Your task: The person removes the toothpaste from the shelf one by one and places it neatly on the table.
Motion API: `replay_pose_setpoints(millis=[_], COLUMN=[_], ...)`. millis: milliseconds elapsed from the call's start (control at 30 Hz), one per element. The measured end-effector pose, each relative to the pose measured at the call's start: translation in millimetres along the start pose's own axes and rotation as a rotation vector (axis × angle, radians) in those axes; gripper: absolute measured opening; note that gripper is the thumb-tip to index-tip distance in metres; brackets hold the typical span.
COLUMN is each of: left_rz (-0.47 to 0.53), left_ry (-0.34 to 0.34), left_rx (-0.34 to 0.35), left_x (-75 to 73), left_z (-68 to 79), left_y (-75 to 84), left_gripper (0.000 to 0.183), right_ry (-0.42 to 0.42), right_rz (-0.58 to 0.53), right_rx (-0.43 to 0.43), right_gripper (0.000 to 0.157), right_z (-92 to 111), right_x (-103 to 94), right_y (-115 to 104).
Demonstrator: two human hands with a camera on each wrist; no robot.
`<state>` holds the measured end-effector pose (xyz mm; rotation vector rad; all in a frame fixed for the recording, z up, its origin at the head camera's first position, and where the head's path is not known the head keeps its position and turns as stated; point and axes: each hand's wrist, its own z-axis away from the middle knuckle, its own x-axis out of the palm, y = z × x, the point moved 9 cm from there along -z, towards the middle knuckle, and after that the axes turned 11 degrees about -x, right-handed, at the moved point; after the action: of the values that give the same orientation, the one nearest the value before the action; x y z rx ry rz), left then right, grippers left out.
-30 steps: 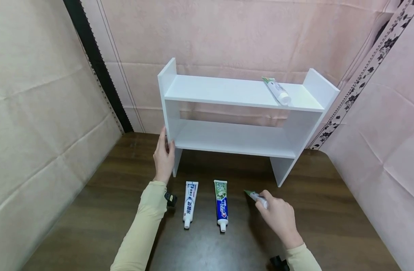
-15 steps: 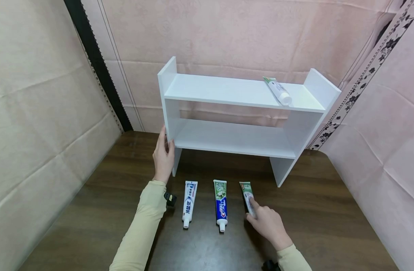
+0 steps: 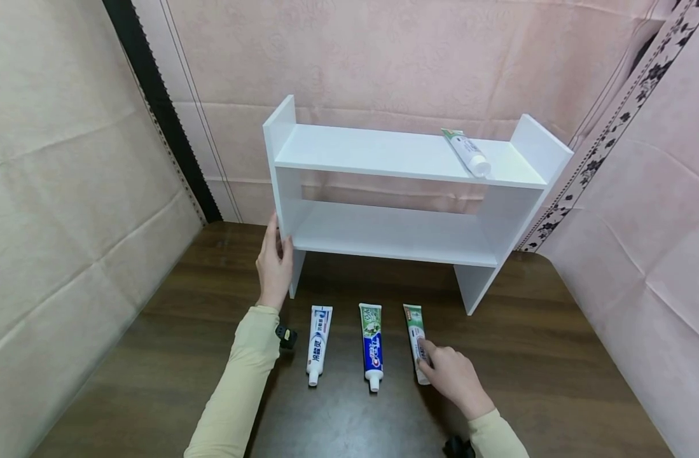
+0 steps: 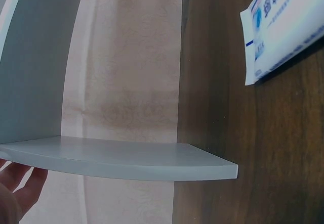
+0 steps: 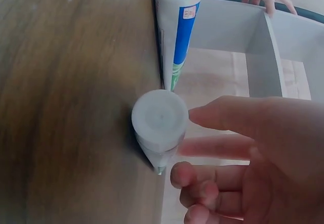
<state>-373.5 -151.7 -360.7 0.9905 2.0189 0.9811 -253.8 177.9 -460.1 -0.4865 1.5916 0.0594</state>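
Note:
A white two-tier shelf stands at the back of the table. My left hand rests against its left side panel, fingers along the outer face and thumb at the front edge. In the left wrist view its fingers show beside the panel. A green-and-white toothpaste tube lies flat, cap toward me. My right hand is over it, index fingertip and thumb at the tube's upper side. In the right wrist view the tube's white cap faces the camera, and the other fingers are loosely bent.
A blue-and-green toothpaste tube and a white-and-blue toothpaste tube lie to the left in a row. Another white tube lies on the top tier, toward the right. Light cloth walls enclose the brown table.
My right hand has moved left and laid the green-and-white tube on the table beside the other two; its grip has loosened. My left hand stays at the shelf.

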Motion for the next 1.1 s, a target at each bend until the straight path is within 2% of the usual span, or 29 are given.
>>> replay_pose_setpoints(millis=[133, 267, 500, 767, 867, 967, 1100], left_rz=[-0.002, 0.008, 0.012, 0.012, 0.016, 0.015, 0.009], left_ry=[-0.001, -0.004, -0.005, -0.004, -0.001, -0.001, -0.011], left_rx=[-0.002, -0.010, -0.009, 0.000, 0.010, 0.007, -0.004], left_x=[-0.2, -0.1, 0.0, -1.3, -2.1, -2.1, -0.7], left_z=[0.0, -0.3, -0.6, -0.2, -0.9, -1.3, -0.4], left_y=[0.5, 0.0, -0.7, -0.8, 0.5, 0.4, -1.2], left_gripper=[0.057, 0.056, 0.057, 0.057, 0.057, 0.057, 0.057], right_ry=[0.018, 0.124, 0.351, 0.713, 0.811, 0.861, 0.850], right_rz=[-0.005, 0.000, 0.024, 0.082, 0.100, 0.117, 0.133], right_rx=[-0.012, -0.055, -0.130, -0.252, -0.282, -0.288, -0.255], right_gripper=[0.039, 0.051, 0.057, 0.055, 0.055, 0.053, 0.049], right_z=[-2, -5, -11, -8, -12, -21, -36], right_x=[-8.5, -37.2, -117.9, -216.3, -249.4, -276.1, -297.1], right_y=[-1, -6, -14, -34, -41, -45, -47])
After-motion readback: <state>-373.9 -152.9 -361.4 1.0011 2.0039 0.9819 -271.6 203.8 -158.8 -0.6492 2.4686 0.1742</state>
